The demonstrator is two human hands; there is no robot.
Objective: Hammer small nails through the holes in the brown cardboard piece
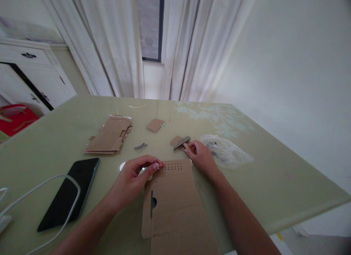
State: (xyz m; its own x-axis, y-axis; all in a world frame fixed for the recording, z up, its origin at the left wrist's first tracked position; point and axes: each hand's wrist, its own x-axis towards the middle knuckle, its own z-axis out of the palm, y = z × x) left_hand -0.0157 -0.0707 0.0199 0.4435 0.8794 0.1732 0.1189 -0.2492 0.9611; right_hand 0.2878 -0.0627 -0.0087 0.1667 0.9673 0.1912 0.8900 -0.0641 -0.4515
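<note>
At the left edge of the tabletop (260, 174), a white cable (78, 190) crosses a black-screened device (63, 200). Past it, toward the far left corner, lies a stack of perforated cardboard (109, 136). The person's left hand (131, 176) pinches a small nail (157, 160) between thumb and fingers, over the holed far end of a cardboard panel (178, 207); whether its tip touches cannot be told. A small heap of nails (140, 147) lies just beyond that hand, with 1 cardboard square (155, 125) nearer the far edge. The panel runs toward the near edge. Right of centre, the right hand (201, 156) grips the handle of a hammer (182, 143), its head over a cardboard scrap (175, 140). A clear plastic bag (230, 152) lies beside that hand, toward the right edge.
</note>
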